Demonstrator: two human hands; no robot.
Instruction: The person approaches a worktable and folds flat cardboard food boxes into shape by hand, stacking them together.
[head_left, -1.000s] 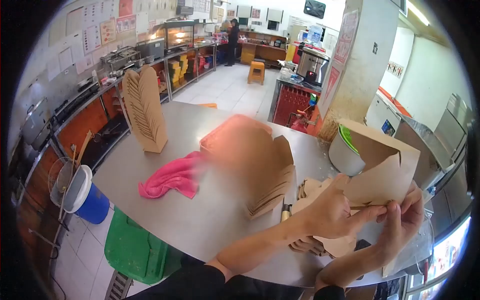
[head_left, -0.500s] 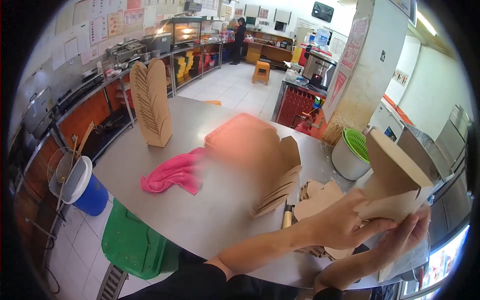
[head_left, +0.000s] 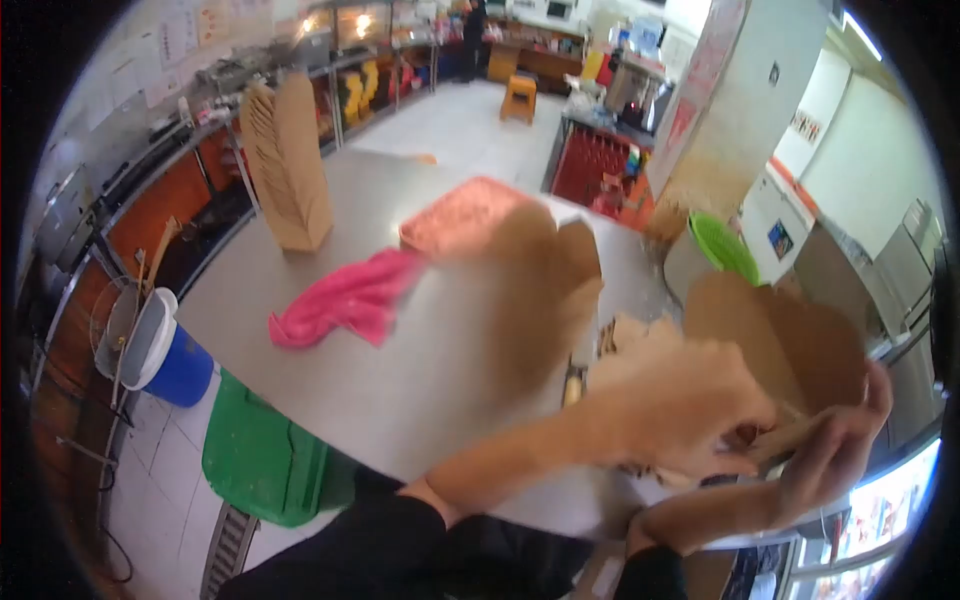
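A brown cardboard takeaway box (head_left: 775, 340), blurred by motion, is between my hands at the right of the head view, above the table. My left hand (head_left: 700, 405) is closed on its near side, smeared by movement. At the lower right edge of the box, my right hand (head_left: 835, 445) grips with bent fingers. Beneath my left arm lie flat cardboard blanks (head_left: 635, 345), partly covered, beside a knife handle (head_left: 573, 388). One nested stack of boxes (head_left: 545, 300) stands mid-table, and another tall stack (head_left: 290, 170) is upright at the far left.
On the steel table (head_left: 400, 400) lie a pink cloth (head_left: 345, 300) and a pinkish-orange tray (head_left: 465, 215). A pale bucket with a green basket (head_left: 722, 250) stands by the pillar. A green bin (head_left: 260, 450) and blue bucket (head_left: 180, 360) are left. A person (head_left: 474, 40) stands far off.
The box has tipped and shifted slightly left, showing more of its inner walls. My left hand has moved up along it. The whole view has shifted, with the table stacks appearing higher.
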